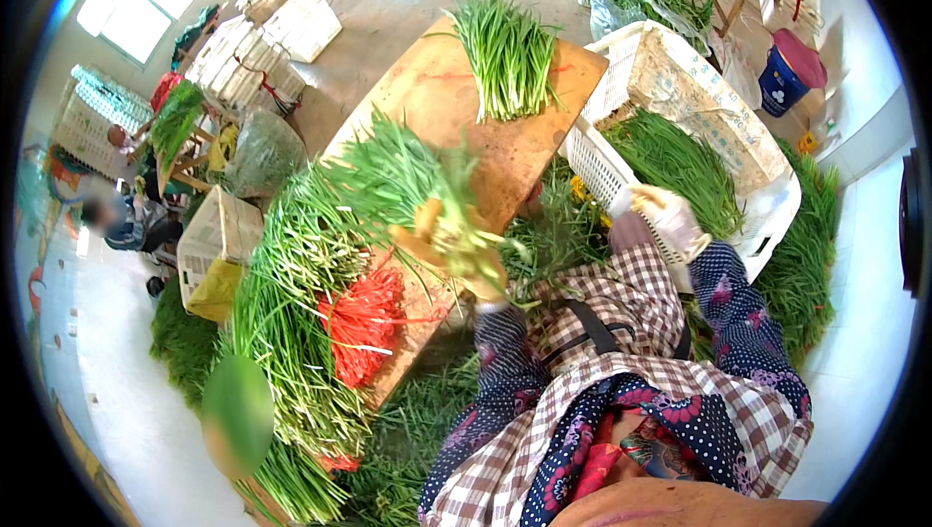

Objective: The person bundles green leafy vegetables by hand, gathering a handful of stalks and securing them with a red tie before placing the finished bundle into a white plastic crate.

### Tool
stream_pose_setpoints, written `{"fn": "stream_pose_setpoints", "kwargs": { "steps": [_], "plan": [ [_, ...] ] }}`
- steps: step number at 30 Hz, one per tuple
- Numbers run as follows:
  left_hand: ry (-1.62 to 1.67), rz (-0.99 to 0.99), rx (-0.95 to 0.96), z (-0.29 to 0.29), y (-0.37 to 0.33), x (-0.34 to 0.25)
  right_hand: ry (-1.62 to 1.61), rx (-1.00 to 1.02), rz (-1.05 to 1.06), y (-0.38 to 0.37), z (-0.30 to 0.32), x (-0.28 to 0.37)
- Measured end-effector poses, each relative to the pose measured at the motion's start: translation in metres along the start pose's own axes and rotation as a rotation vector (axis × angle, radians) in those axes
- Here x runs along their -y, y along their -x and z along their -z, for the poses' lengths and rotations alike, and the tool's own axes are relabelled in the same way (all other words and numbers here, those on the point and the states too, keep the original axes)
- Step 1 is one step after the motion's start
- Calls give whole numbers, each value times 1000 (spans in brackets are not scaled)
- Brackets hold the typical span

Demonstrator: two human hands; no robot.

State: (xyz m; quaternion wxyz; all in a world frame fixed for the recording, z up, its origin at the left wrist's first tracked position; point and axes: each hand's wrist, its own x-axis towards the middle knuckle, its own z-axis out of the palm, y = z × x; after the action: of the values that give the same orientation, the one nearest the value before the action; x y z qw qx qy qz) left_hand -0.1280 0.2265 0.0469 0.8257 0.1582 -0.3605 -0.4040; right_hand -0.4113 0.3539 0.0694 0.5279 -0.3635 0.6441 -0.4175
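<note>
My left hand [442, 250], in a yellow glove, is closed around the pale stem ends of a bunch of chives [393, 178] above the wooden board [408, 71]. The bunch's green leaves fan out away from me and are partly blurred. Off to the right, my right hand [668, 218], in a pale glove, is over the near wall of a white plastic crate [748, 153]. Its fingers are too unclear to tell open from closed. Loose chives [675, 168] lie inside that crate. A tidy bundle of chives [503, 56] rests on the board's far end.
Piled chives [301, 236] cover the board's left side, beside red ties [364, 325]. Green trimmings [553, 236] lie between board and crate. Another white crate [218, 246] stands left, near a seated person [136, 221]. A blue bucket [784, 76] stands at far right.
</note>
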Motion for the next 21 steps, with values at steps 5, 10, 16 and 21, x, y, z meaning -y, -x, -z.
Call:
{"fn": "stream_pose_setpoints", "kwargs": {
  "steps": [5, 10, 16, 21],
  "plan": [
    [-1058, -211, 299, -41, 46, -47, -528, 494, -246, -24, -83, 34],
    [-1059, -44, 427, -11, 66, -63, -715, 654, -574, -33, -151, 23],
    [-882, -23, 641, -16, 77, -102, -924, 790, -962, -7, -172, 46],
    [-939, -228, 912, 0, 73, -120, -882, 796, -793, 7, -176, 47]
  ]
}}
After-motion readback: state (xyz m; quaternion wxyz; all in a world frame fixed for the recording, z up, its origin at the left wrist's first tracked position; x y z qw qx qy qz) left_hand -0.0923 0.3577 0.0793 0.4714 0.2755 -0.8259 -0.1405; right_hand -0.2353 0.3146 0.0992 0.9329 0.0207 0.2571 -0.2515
